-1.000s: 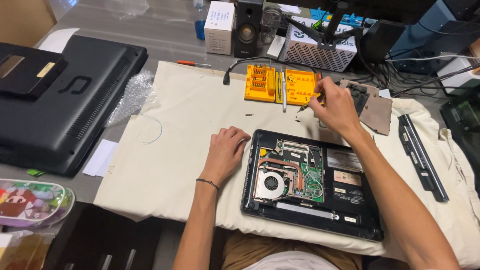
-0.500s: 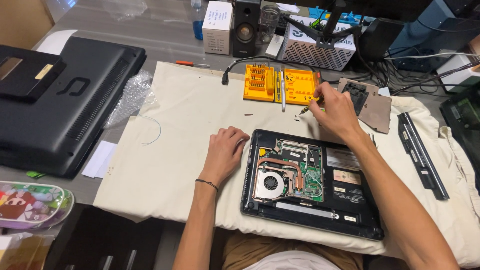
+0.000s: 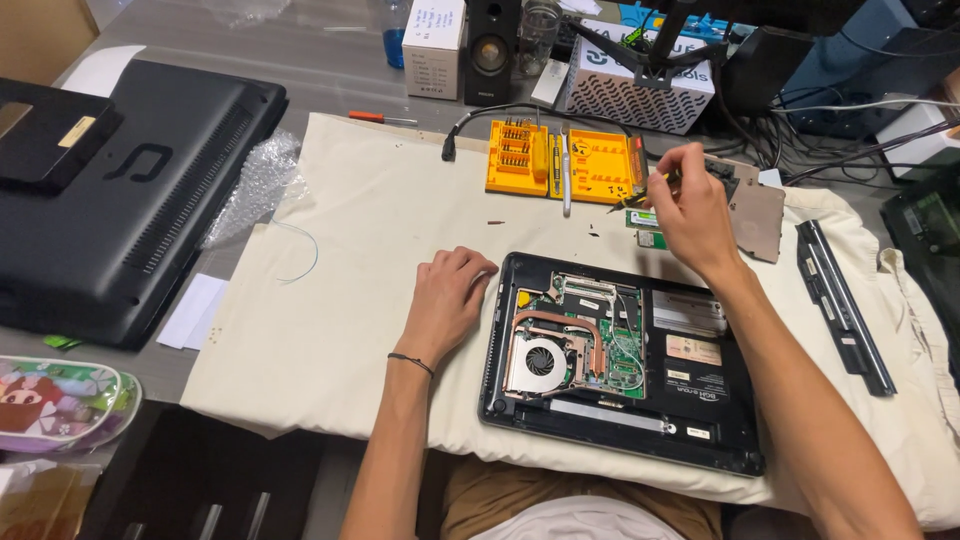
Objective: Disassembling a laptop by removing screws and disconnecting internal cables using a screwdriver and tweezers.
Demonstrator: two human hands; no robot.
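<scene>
An opened black laptop base (image 3: 700,400) lies on a cream cloth (image 3: 360,260), its green circuit board, copper heat pipe and round fan exposed. My left hand (image 3: 447,295) rests flat on the cloth, fingers curled against the laptop's left edge, holding nothing. My right hand (image 3: 690,205) hovers above the laptop's far edge, fingers pinched on a thin tool whose tip points left toward the yellow bit case (image 3: 565,160). Small green circuit cards (image 3: 645,227) lie just under that hand.
A large black device (image 3: 130,200) lies upside down at left, bubble wrap (image 3: 255,185) beside it. Boxes, a speaker (image 3: 490,50) and cables crowd the back edge. A long black strip (image 3: 840,300) and a brown panel (image 3: 757,220) lie at right. A colourful pouch (image 3: 60,405) sits bottom left.
My right hand has lifted slightly and drawn back from the yellow bit case, still pinching the thin tool. My left hand stays against the laptop's edge.
</scene>
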